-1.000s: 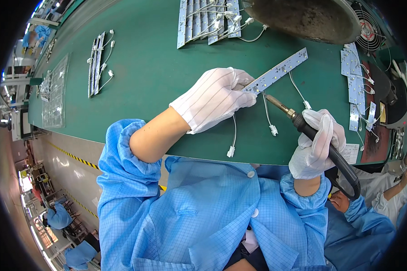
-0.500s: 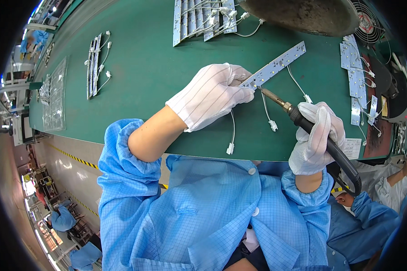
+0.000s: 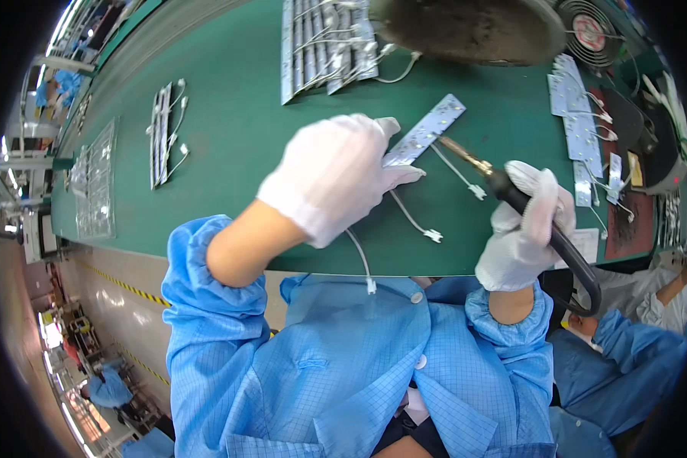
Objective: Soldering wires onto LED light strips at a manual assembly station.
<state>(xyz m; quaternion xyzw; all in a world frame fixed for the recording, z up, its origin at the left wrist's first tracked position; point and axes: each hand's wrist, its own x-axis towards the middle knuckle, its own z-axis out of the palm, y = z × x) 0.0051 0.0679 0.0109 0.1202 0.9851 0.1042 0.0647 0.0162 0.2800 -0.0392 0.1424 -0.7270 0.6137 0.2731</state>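
Observation:
Gripped in my gloved left hand (image 3: 332, 175) is a narrow LED strip board (image 3: 427, 130), slanting up to the right over the green bench. White leads with small plugs hang from its lower edge, one plug (image 3: 433, 236) in front of the board and another (image 3: 477, 191) to its right. My gloved right hand (image 3: 527, 221) is closed round the black handle of a soldering iron (image 3: 504, 187). The iron's tip is close to the board's lower right edge; whether it touches I cannot tell. My left palm hides the board's near end.
Several wired strip boards (image 3: 324, 46) lie at the back. A dark round hood (image 3: 473, 30) overhangs the bench beside a fan (image 3: 588, 32). More boards (image 3: 576, 114) lie on the right, thin strips (image 3: 160, 137) and a clear tray (image 3: 95, 183) on the left. A co-worker's sleeve (image 3: 637, 336) shows at lower right.
My left hand has shifted left with the strip board, covering more of it. The iron's tip has moved from beside my left fingers toward the board's far end.

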